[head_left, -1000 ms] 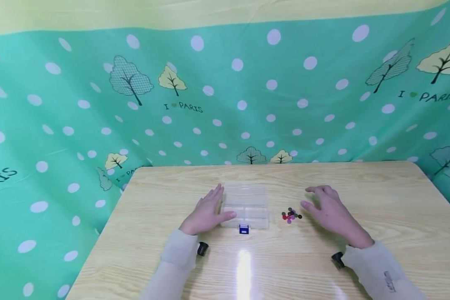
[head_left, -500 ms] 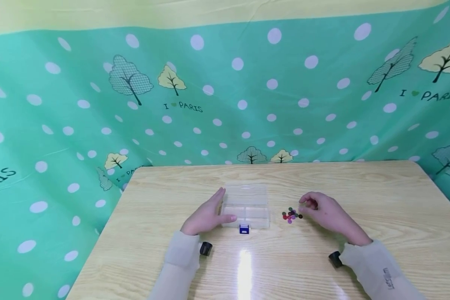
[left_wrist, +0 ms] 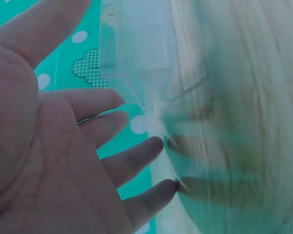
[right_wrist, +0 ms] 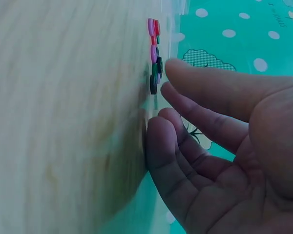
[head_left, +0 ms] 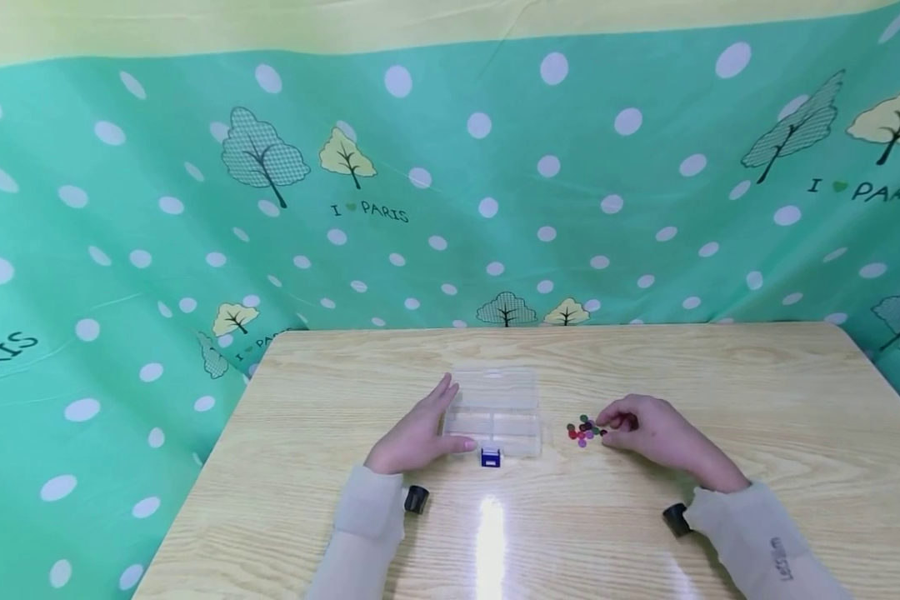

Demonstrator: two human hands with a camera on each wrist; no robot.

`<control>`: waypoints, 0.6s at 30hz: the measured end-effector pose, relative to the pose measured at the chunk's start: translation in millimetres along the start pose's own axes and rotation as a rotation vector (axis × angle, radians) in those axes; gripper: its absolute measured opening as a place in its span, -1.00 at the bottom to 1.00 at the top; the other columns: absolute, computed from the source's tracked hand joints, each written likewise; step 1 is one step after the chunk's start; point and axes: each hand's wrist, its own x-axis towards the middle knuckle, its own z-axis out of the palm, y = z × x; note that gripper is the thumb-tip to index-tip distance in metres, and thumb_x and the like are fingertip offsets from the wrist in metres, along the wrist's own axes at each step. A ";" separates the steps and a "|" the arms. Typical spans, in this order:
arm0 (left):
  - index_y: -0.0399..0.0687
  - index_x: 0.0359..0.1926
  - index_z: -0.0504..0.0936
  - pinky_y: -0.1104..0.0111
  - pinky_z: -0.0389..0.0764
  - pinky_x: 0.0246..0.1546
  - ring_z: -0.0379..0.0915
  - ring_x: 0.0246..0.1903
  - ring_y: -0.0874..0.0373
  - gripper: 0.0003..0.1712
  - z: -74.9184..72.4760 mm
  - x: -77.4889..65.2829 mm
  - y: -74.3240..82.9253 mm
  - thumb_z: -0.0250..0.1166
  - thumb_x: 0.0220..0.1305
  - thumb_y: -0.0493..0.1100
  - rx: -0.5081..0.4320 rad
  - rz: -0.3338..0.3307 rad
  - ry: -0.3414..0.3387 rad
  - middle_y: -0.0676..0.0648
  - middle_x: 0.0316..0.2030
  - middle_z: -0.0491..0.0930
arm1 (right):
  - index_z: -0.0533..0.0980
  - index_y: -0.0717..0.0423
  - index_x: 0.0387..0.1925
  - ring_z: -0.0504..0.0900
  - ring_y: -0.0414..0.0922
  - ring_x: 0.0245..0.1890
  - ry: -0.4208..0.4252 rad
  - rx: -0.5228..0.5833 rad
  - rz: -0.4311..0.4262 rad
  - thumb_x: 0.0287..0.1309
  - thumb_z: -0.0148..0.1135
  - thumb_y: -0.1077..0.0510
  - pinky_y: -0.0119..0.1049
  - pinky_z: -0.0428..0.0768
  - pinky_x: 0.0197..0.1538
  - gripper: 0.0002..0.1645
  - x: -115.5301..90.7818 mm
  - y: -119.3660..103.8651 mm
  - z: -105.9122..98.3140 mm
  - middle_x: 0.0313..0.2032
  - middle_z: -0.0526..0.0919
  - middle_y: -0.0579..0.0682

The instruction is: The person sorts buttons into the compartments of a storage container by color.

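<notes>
My left hand [head_left: 416, 433] is at the left side of a clear plastic compartment box [head_left: 513, 425], which stands with its lid raised back. Its thumb lies at the front left corner, and its fingers reach along the side. In the left wrist view the fingers [left_wrist: 141, 156] are spread, their tips at the table. My right hand [head_left: 656, 433] hovers at the right edge of a small cluster of button-like discs [head_left: 581, 443] in red, purple, green and black. Thumb and index fingertip stand apart beside the discs, holding nothing visible; the other fingers are loosely bent.
A small dark blue piece [head_left: 491, 457] sits at the front of the box, possibly its latch. The wooden table [head_left: 330, 375] runs back to a green dotted curtain [head_left: 435, 208]. Black wrist devices [head_left: 416, 499] show at both cuffs.
My right hand has lowered and come nearer to the discs, its thumb and index now at the cluster's right edge. The left hand stays almost still beside the box.
</notes>
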 end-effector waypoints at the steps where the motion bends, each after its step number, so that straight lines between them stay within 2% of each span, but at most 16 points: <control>1: -0.23 0.55 0.07 -0.10 0.05 0.48 -0.17 0.53 -0.20 0.11 0.3 -0.3 -0.2 0.43 0.21 0.16 0.007 0.006 0.004 -0.14 0.59 -0.19 | 0.69 0.15 -0.15 0.47 -0.15 -0.35 -0.005 -0.007 -0.004 0.14 0.45 0.19 -0.35 0.50 -0.33 -0.77 0.3 0.3 0.0 -0.35 0.58 -0.11; 9: -0.22 0.55 0.10 -0.04 0.04 0.50 -0.13 0.53 -0.17 0.09 3.3 -0.8 -3.4 0.44 0.20 0.14 0.053 0.055 -0.020 -0.11 0.58 -0.11 | 0.68 0.15 -0.22 0.45 -0.15 -0.38 0.004 -0.020 0.002 0.12 0.44 0.26 -0.36 0.47 -0.37 -0.84 3.0 -1.5 1.6 -0.40 0.55 -0.10; 18: -0.18 0.55 0.12 -0.01 0.04 0.51 -0.10 0.53 -0.12 0.02 6.2 -2.3 -5.2 0.38 0.26 0.14 0.063 0.037 0.000 -0.09 0.57 -0.03 | 0.69 0.12 -0.25 0.46 -0.16 -0.39 0.011 -0.033 -0.005 0.14 0.44 0.25 -0.37 0.47 -0.39 -0.88 3.2 1.5 1.5 -0.40 0.57 -0.12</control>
